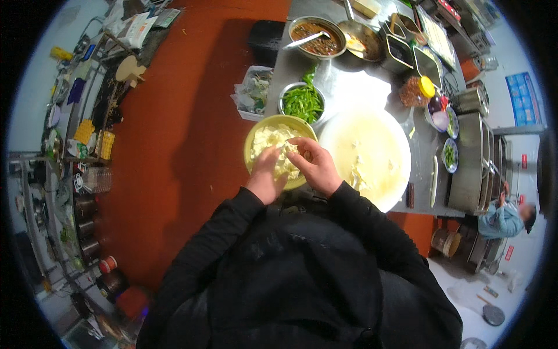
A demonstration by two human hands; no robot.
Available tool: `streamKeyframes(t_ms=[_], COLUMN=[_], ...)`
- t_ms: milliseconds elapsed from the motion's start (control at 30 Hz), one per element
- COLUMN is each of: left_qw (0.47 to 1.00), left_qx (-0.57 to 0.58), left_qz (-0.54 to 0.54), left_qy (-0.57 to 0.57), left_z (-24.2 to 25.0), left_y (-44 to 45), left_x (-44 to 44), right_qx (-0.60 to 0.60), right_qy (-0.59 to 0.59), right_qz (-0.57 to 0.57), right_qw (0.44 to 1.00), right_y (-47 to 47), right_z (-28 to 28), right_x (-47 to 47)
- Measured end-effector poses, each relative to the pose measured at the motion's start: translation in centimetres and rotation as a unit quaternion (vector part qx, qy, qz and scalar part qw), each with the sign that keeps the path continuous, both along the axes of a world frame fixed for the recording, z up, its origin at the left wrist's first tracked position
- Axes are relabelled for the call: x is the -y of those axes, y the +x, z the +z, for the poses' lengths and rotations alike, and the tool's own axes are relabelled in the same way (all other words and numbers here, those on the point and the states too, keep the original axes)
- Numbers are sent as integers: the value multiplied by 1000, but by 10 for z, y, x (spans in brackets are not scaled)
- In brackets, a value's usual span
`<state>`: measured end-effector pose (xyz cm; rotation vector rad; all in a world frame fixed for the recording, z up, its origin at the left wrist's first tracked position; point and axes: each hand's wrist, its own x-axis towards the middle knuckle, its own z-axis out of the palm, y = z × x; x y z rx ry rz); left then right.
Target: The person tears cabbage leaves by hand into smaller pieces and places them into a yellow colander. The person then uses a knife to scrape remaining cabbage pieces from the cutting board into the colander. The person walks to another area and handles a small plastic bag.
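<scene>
A yellow plastic basket (248, 153) holds pale torn leaf pieces (275, 136) that look like cabbage. My left hand (267, 176) is over the near left part of the basket, fingers pointing into it. From the right, my right hand (317, 165) reaches over the rim, its thumb and fingers curved around some of the pale pieces. Whether either hand grips a piece is hard to make out. Right of the basket lies a round white cutting board (379, 148) with pale leaf scraps (358, 178) on it.
A bowl of sliced green peppers (301, 102) stands beyond the basket. Farther back are a bowl of brown sauce (301, 32) with a ladle and a wok (370, 41). A cleaver-like handle (411, 195) lies right of the board. A person (501, 220) is at far right.
</scene>
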<state>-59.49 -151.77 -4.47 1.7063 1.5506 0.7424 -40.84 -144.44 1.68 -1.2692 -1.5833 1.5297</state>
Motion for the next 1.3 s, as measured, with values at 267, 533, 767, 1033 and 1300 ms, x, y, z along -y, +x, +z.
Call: streamKeyframes(t_ms=[267,533,767,1033,1300], left_qw=[992,974,978,977,974], left_qx=[76,142,152,175,164], left_qz=[75,149,88,44,-29], left_qy=[-63,-94,-108,-109,-154], left_z=[14,-21,-11,-6,8], left_y=[-18,-39,-20,19,74], left_x=[-3,15,-7,-20,-13], right_qx=[173,34,110,271,413], right_qy=[218,-28,65,143,145], right_qz=[-59,7,-11,-274,-254], right_qw=[959,999,992,911,862], right_y=[-78,-38,37,247,315], right_z=[-6,-18,-29,-69,-100], right_x=[-150,-79,-16,71,12])
